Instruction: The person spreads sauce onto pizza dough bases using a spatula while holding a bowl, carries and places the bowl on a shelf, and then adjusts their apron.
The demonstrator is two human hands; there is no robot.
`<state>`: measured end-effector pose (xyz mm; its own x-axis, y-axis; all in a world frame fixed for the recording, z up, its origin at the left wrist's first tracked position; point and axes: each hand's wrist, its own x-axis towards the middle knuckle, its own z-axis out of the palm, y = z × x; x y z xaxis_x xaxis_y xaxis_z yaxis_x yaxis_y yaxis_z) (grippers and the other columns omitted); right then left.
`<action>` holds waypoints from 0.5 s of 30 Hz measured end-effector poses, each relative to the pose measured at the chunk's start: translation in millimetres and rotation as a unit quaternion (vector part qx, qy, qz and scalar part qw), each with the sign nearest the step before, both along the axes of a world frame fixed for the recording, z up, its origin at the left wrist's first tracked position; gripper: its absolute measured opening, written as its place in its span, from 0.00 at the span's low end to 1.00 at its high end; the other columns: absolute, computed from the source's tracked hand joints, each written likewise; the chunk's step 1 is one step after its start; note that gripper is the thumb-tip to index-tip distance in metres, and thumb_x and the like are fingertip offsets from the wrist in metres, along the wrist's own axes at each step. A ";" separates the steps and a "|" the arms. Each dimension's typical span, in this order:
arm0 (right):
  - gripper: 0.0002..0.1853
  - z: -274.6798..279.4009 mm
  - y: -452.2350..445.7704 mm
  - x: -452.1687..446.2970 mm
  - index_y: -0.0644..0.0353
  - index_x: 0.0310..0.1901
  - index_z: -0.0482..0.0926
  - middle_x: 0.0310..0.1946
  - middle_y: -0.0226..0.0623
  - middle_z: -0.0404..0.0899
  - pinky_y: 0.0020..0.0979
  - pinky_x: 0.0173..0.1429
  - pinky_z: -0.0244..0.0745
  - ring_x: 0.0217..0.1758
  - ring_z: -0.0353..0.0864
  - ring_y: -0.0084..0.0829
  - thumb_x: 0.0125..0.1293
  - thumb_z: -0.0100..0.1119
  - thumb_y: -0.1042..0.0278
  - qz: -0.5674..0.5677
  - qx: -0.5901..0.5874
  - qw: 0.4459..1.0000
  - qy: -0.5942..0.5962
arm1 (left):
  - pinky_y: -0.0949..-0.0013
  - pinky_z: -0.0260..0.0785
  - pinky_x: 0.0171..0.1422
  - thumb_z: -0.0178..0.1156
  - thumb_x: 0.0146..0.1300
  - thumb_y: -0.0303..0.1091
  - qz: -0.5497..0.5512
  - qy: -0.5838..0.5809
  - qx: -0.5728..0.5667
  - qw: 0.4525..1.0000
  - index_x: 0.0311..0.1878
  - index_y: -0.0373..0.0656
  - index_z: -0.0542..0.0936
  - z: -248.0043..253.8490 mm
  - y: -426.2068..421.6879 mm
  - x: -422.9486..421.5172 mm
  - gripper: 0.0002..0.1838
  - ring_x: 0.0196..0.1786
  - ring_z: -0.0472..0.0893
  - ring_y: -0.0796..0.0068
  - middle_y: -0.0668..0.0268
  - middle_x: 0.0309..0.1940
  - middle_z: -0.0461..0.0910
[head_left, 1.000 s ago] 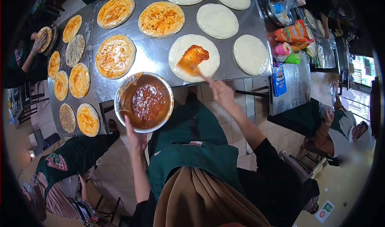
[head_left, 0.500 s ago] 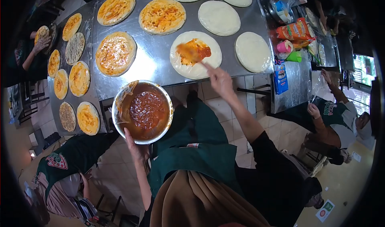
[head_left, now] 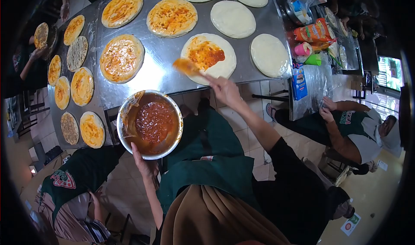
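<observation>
My right hand is closed around the handle of a sauce-covered brush, its wide orange head blurred by motion. The brush head is over the left edge of a round pizza dough, partly covered by a patch of red-orange sauce. Below the table edge, my left hand grips the near side of a metal bowl. Thick red sauce fills its bottom, and some is smeared up the left wall. My left fingers are partly hidden beneath the bowl.
On the metal table lie sauced rounds to the left and plain dough rounds to the right. An orange packet, cups and a blue box stand at far right. Co-workers in green aprons are on both sides.
The brush has swept left from the middle of the dough to its left edge, and the sauce patch has spread left. The bowl remains in my left hand.
</observation>
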<state>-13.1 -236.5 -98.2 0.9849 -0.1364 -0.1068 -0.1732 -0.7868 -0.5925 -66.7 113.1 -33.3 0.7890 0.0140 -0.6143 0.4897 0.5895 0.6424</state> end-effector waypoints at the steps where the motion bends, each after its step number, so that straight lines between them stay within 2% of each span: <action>1: 0.18 -1.0 -1.2 -3.9 0.39 0.57 0.79 0.32 0.42 0.81 0.36 0.36 0.75 0.30 0.80 0.39 0.65 0.56 0.65 -0.015 0.017 1.000 -0.017 | 0.52 0.54 0.74 0.46 0.71 0.54 0.001 -0.003 0.002 1.000 0.72 0.44 0.55 -1.9 0.7 0.2 0.34 0.71 0.62 0.61 0.60 0.70 0.60; 4: 0.17 -1.4 -28.7 -16.2 0.42 0.56 0.80 0.30 0.42 0.80 0.35 0.34 0.73 0.29 0.79 0.38 0.66 0.57 0.65 -0.083 0.038 0.995 -0.044 | 0.52 0.53 0.74 0.46 0.71 0.54 -0.004 -0.009 -0.005 1.000 0.72 0.45 0.55 -3.6 2.9 1.0 0.33 0.71 0.61 0.61 0.60 0.70 0.59; 7: 0.17 -11.3 -67.9 -30.2 0.44 0.56 0.80 0.30 0.42 0.80 0.34 0.33 0.73 0.28 0.79 0.35 0.65 0.57 0.67 -0.129 -0.070 0.988 -0.052 | 0.52 0.53 0.74 0.46 0.71 0.54 -0.014 -0.014 -0.005 1.000 0.72 0.45 0.55 -2.1 1.5 3.9 0.34 0.71 0.61 0.61 0.60 0.70 0.59; 8: 0.18 -14.2 -62.2 -41.9 0.44 0.56 0.80 0.27 0.42 0.78 0.34 0.33 0.73 0.26 0.78 0.34 0.64 0.58 0.69 -0.117 -0.058 0.991 -0.019 | 0.52 0.53 0.74 0.46 0.71 0.54 -0.017 -0.015 -0.003 1.000 0.72 0.45 0.55 -0.4 0.4 5.5 0.34 0.71 0.61 0.61 0.60 0.70 0.59; 9: 0.19 -21.8 -50.7 -56.0 0.44 0.57 0.79 0.24 0.40 0.76 0.33 0.32 0.72 0.26 0.78 0.33 0.64 0.58 0.69 -0.086 -0.009 0.991 -0.098 | 0.52 0.53 0.74 0.46 0.71 0.54 -0.020 -0.016 -0.001 1.000 0.72 0.45 0.55 1.1 -2.3 7.5 0.34 0.71 0.61 0.61 0.60 0.70 0.59; 11: 0.18 0.1 -19.9 -70.8 0.43 0.55 0.80 0.25 0.41 0.76 0.40 0.34 0.73 0.29 0.79 0.43 0.63 0.59 0.68 -0.054 -0.021 0.998 -0.038 | 0.52 0.54 0.74 0.46 0.72 0.54 -0.026 -0.016 0.008 1.000 0.72 0.44 0.55 5.0 -6.6 11.0 0.34 0.71 0.61 0.61 0.60 0.70 0.59; 14: 0.18 5.4 -29.6 -66.6 0.43 0.55 0.80 0.25 0.41 0.76 0.39 0.34 0.74 0.28 0.79 0.42 0.63 0.59 0.68 -0.102 0.057 0.993 -0.019 | 0.52 0.54 0.74 0.45 0.72 0.54 -0.032 -0.008 0.015 0.999 0.72 0.44 0.55 4.9 -9.1 14.9 0.34 0.71 0.62 0.61 0.60 0.70 0.60; 15: 0.19 2.6 -39.5 -61.1 0.44 0.56 0.80 0.25 0.41 0.76 0.38 0.34 0.73 0.27 0.78 0.42 0.62 0.60 0.68 -0.126 0.042 0.990 -0.040 | 0.52 0.54 0.74 0.46 0.72 0.54 -0.039 -0.008 0.015 0.999 0.72 0.44 0.55 4.7 -8.9 15.7 0.34 0.71 0.62 0.61 0.60 0.70 0.60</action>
<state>-74.1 -276.0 -95.6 0.9266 -0.3725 -0.0511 -0.3075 -0.6725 -0.6732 -51.0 104.2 -28.6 0.7981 -0.0295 -0.6018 0.5230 0.5299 0.6676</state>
